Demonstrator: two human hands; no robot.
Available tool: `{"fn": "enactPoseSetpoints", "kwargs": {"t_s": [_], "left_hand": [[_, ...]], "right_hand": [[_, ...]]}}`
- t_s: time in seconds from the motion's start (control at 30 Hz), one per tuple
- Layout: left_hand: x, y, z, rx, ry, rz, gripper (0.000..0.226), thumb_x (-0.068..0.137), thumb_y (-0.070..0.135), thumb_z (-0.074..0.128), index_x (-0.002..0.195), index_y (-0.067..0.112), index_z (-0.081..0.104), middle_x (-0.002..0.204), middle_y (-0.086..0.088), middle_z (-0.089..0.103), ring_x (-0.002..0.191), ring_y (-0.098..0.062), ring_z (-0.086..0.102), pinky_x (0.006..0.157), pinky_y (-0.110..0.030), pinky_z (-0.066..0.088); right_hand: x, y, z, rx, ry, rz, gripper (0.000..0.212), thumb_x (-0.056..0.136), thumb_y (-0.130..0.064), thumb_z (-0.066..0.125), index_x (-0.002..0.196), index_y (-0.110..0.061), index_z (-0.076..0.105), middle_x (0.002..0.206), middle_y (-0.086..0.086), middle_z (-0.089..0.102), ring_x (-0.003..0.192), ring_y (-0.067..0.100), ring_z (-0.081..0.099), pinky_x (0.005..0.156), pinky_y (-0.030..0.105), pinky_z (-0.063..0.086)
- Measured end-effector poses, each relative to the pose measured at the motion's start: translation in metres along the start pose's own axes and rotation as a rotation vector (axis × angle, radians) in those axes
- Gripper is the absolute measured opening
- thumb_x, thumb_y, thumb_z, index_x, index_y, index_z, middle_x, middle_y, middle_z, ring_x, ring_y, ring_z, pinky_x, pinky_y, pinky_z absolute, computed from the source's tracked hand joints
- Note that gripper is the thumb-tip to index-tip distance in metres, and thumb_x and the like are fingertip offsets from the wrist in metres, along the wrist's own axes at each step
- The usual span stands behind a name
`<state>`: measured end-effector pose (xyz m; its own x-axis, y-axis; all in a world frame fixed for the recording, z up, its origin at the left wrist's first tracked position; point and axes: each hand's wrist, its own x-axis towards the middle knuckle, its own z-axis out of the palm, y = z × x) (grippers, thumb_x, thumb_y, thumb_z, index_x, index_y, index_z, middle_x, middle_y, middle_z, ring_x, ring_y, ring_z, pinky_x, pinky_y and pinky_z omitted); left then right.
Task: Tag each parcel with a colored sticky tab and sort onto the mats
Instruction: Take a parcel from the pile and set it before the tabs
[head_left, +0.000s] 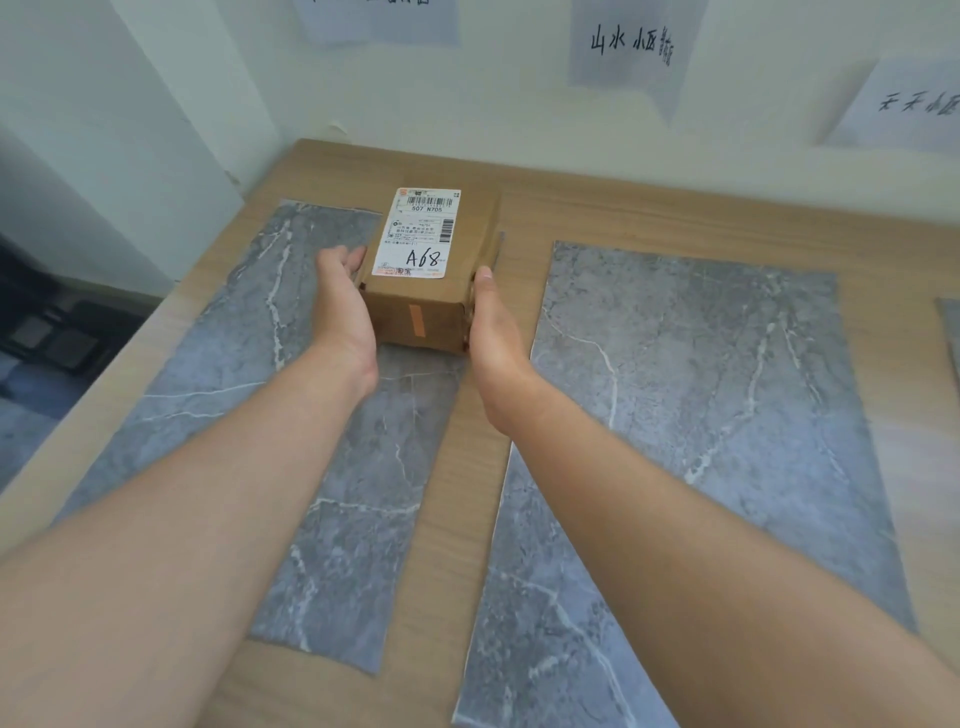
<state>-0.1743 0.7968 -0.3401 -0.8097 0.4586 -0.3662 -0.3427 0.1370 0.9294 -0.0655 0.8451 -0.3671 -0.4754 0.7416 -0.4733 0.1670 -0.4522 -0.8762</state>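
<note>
Soft, even daylight, faint shadows, wide-angle bending and blur at edges.

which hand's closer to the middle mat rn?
Right. The right hand grips the parcel at its right, over the wood strip beside the middle mat. The left hand holds its left side, over the left mat, parcel between.

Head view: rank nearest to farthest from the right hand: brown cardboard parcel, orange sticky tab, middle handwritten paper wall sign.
1. Brown cardboard parcel, against the right hand.
2. Orange sticky tab, parcel's near face.
3. Middle handwritten wall sign, far back.
</note>
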Motion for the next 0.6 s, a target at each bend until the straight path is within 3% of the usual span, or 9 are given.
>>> {"fn": "enactPoseSetpoints", "kwargs": {"t_s": [0.1, 0.23, 0.33, 0.37, 0.4, 0.47, 0.53, 0.6], "left_hand": [[0.0, -0.004, -0.002, 0.02, -0.026, 0.017, 0.045, 0.103, 0.046, 0.026, 0.109, 0.034, 0.068, 0.078, 0.018, 0.076, 0.072, 0.001, 0.066, 0.081, -0.026, 0.048], [0.0, -0.003, -0.005, 0.019, -0.008, 0.015, 0.033, 0.102, 0.048, 0.031, 0.098, 0.038, 0.062, 0.071, 0.023, 0.073, 0.088, -0.004, 0.062, 0.092, -0.028, 0.045], [-0.01, 0.0, -0.003, 0.054, 0.008, 0.03, 0.035, 0.103, 0.046, 0.03, 0.083, 0.038, 0.057, 0.062, 0.024, 0.069, 0.083, 0.0, 0.055, 0.083, -0.024, 0.041], [-0.013, 0.002, -0.003, 0.067, 0.014, 0.037, 0.034, 0.103, 0.046, 0.03, 0.088, 0.038, 0.06, 0.074, 0.023, 0.072, 0.086, 0.002, 0.053, 0.08, -0.022, 0.038], [-0.017, 0.003, -0.004, 0.07, 0.021, 0.039, 0.035, 0.104, 0.045, 0.03, 0.103, 0.036, 0.064, 0.099, 0.019, 0.073, 0.096, 0.001, 0.053, 0.083, -0.022, 0.035], [-0.025, 0.01, -0.007, 0.057, 0.06, 0.061, 0.047, 0.104, 0.044, 0.03, 0.142, 0.028, 0.052, 0.148, 0.008, 0.051, 0.13, -0.006, 0.044, 0.094, -0.023, 0.025], [-0.038, 0.02, -0.009, 0.057, 0.055, 0.08, 0.053, 0.103, 0.044, 0.031, 0.151, 0.027, 0.044, 0.159, 0.004, 0.038, 0.145, -0.011, 0.033, 0.097, -0.024, 0.02], [-0.055, 0.029, -0.009, 0.052, 0.037, 0.104, 0.051, 0.102, 0.042, 0.033, 0.148, 0.027, 0.047, 0.158, 0.005, 0.041, 0.147, -0.011, 0.031, 0.099, -0.024, 0.019]], "right_hand": [[0.002, 0.002, -0.003, 0.022, -0.007, 0.006, 0.059, 0.104, -0.065, 0.026, 0.152, -0.037, 0.046, 0.151, -0.01, 0.052, 0.141, 0.014, 0.044, 0.11, 0.032, 0.027], [-0.002, -0.001, 0.0, 0.012, -0.025, 0.016, 0.061, 0.104, -0.066, 0.025, 0.154, -0.037, 0.043, 0.155, -0.009, 0.049, 0.144, 0.015, 0.041, 0.117, 0.035, 0.025], [-0.007, -0.004, -0.002, 0.001, -0.042, 0.013, 0.06, 0.105, -0.065, 0.024, 0.154, -0.036, 0.043, 0.154, -0.009, 0.05, 0.144, 0.015, 0.041, 0.119, 0.036, 0.026], [-0.009, -0.006, -0.005, 0.006, -0.04, 0.004, 0.059, 0.106, -0.064, 0.024, 0.154, -0.035, 0.043, 0.154, -0.009, 0.049, 0.144, 0.014, 0.042, 0.119, 0.035, 0.027], [-0.013, -0.008, -0.009, 0.019, -0.031, -0.006, 0.058, 0.106, -0.062, 0.024, 0.154, -0.033, 0.042, 0.155, -0.008, 0.049, 0.144, 0.014, 0.042, 0.12, 0.035, 0.029], [-0.022, -0.012, -0.017, 0.047, -0.007, -0.03, 0.057, 0.107, -0.06, 0.026, 0.155, -0.032, 0.041, 0.157, -0.007, 0.046, 0.145, 0.015, 0.04, 0.122, 0.039, 0.03], [-0.038, -0.02, -0.025, 0.062, 0.018, -0.049, 0.058, 0.107, -0.06, 0.027, 0.156, -0.031, 0.04, 0.16, -0.006, 0.042, 0.147, 0.017, 0.038, 0.124, 0.043, 0.029], [-0.056, -0.029, -0.032, 0.071, 0.043, -0.071, 0.059, 0.106, -0.061, 0.027, 0.157, -0.031, 0.039, 0.162, -0.005, 0.039, 0.149, 0.018, 0.036, 0.124, 0.046, 0.027]]}}
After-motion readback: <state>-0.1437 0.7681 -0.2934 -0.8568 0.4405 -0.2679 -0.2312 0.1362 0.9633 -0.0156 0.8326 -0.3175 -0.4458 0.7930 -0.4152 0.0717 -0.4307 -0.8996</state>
